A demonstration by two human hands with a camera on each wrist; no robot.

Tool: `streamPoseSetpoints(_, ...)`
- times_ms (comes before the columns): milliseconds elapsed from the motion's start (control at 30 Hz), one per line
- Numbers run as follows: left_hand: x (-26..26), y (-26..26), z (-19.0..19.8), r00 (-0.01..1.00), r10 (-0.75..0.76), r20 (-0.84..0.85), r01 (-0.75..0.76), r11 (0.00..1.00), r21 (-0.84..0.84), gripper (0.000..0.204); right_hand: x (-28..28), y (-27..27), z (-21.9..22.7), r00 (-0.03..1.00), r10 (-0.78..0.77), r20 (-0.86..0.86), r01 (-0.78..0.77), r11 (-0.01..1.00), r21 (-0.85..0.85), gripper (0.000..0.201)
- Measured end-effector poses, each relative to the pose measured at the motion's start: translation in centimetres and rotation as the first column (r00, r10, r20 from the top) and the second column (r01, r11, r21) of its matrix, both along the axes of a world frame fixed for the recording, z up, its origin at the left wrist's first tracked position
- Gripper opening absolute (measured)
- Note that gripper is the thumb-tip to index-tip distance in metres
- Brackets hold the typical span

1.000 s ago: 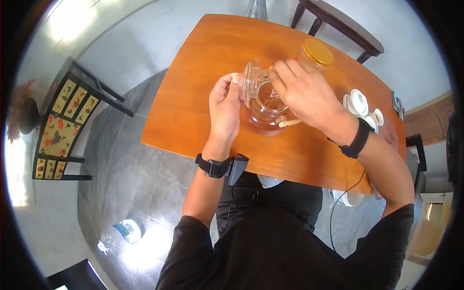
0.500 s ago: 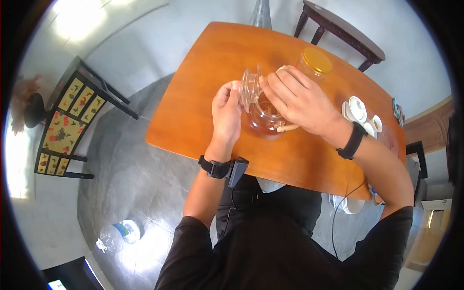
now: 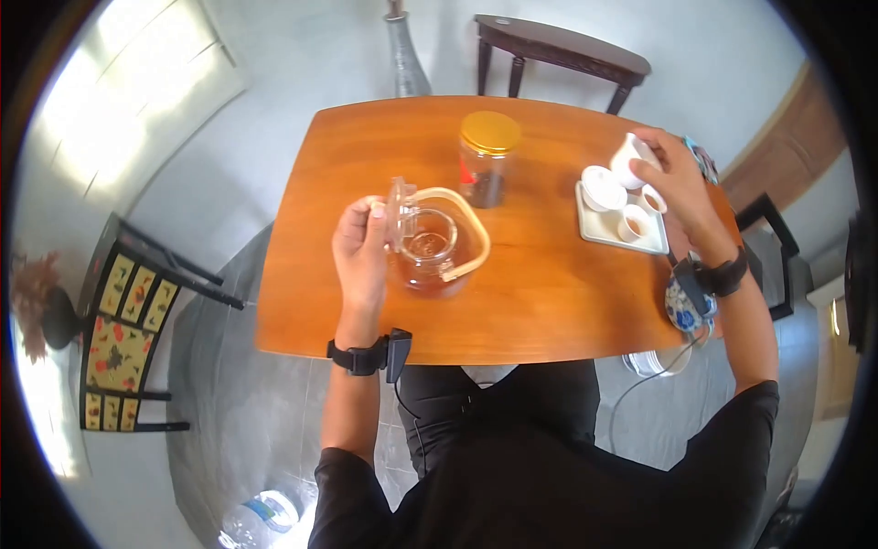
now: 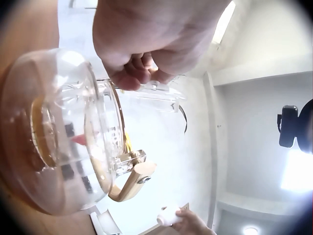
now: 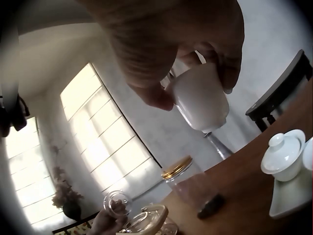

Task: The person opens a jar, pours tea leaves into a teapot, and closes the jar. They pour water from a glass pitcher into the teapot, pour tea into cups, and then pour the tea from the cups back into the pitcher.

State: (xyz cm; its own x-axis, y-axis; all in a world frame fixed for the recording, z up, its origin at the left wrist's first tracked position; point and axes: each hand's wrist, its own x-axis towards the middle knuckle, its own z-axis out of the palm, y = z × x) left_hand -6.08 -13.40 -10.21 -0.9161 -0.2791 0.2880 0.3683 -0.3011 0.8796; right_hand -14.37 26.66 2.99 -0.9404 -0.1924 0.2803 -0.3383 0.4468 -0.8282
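Note:
The left hand [image 3: 359, 247] pinches a clear glass lid [image 3: 399, 216], tilted on edge beside the mouth of the glass teapot [image 3: 430, 274], which holds reddish-brown liquid. The teapot's light handle [image 3: 480, 240] leans to the right. In the left wrist view, fingertips grip the lid [image 4: 151, 95] beside the pot [image 4: 54, 142]. A white pitcher [image 3: 631, 161] is in the right hand [image 3: 681, 188], above the white tray [image 3: 599, 227]; the right wrist view shows thumb and fingers around this white vessel [image 5: 201, 98]. On the tray stand a lidded white bowl [image 3: 604, 189] and small cups [image 3: 633, 224].
A jar with a gold lid [image 3: 490, 137] stands behind the teapot on the wooden table [image 3: 540, 311]. A blue-and-white object [image 3: 684, 300] lies near the right wrist, with a cable by it. Beyond the table is a dark bench [image 3: 562, 46].
The right hand has left the teapot, moved right and taken hold of the white pitcher, now raised. The teapot's handle shows uncovered. The left hand still holds the lid. The head view has shifted right.

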Motion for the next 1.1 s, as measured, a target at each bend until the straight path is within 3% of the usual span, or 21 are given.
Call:
streamPoseSetpoints(67, -0.2, 0.7, 0.0, 0.999, 0.033, -0.022, -0.034, 0.998, -0.059, 0.017, -0.3, 4.8, -1.3, 0.996, -0.087, 0.020, 0.088, 0.995, -0.044, 0.040)
streamPoseSetpoints(100, -0.2, 1.2, 0.0, 1.000, -0.011, -0.014, 0.010, 0.998, -0.069, 0.017, -0.3, 7.0, -1.9, 0.991, -0.135, 0.012, 0.132, 0.982, 0.133, 0.042)
streamPoseSetpoints(133, -0.1, 1.8, 0.1, 0.999, 0.041, -0.025, -0.043, 0.994, -0.097, 0.017, -0.1, 9.1, -2.6, 0.983, -0.184, 0.002, 0.174, 0.937, 0.304, 0.045)
streamPoseSetpoints(167, -0.2, 2.1, 0.2, 0.995, 0.093, -0.043, -0.098, 0.987, -0.124, 0.017, 0.0, 10.5, -3.5, 0.973, -0.229, 0.006, 0.217, 0.931, 0.293, 0.045)
streamPoseSetpoints(233, -0.4, 2.0, -0.1, 0.997, 0.043, -0.058, -0.049, 0.994, -0.096, 0.018, 0.1, 12.1, -5.0, 0.951, -0.294, -0.095, 0.296, 0.780, 0.551, 0.055)
streamPoseSetpoints(333, -0.5, 0.9, -1.0, 0.997, 0.016, -0.074, -0.021, 0.997, -0.069, 0.019, 0.8, 11.3, -4.9, 0.924, -0.381, -0.018, 0.299, 0.695, 0.654, 0.052)
streamPoseSetpoints(567, -0.1, 1.2, -1.3, 0.996, 0.051, -0.076, -0.059, 0.993, -0.107, 0.020, -1.4, 14.7, -9.5, 0.943, -0.332, 0.026, 0.252, 0.762, 0.597, 0.033)
streamPoseSetpoints(733, -0.1, 0.9, -2.0, 0.993, 0.031, -0.114, -0.041, 0.995, -0.089, 0.021, -1.6, 14.6, -9.8, 0.921, -0.379, 0.085, 0.229, 0.707, 0.669, 0.042)
streamPoseSetpoints(833, 0.0, 1.5, -1.8, 0.991, 0.047, -0.122, -0.057, 0.996, -0.075, 0.021, -1.4, 14.3, -9.4, 0.932, -0.333, 0.144, 0.163, 0.740, 0.652, 0.050)
streamPoseSetpoints(1067, 0.0, 1.5, -1.9, 0.989, 0.055, -0.140, -0.070, 0.993, -0.098, 0.021, -0.9, 13.4, -9.1, 0.918, -0.357, 0.171, 0.168, 0.743, 0.648, 0.054)
streamPoseSetpoints(1100, 0.0, 1.6, -1.8, 0.988, 0.056, -0.141, -0.070, 0.993, -0.098, 0.021, -0.6, 13.4, -8.7, 0.943, -0.302, 0.142, 0.140, 0.746, 0.651, 0.054)
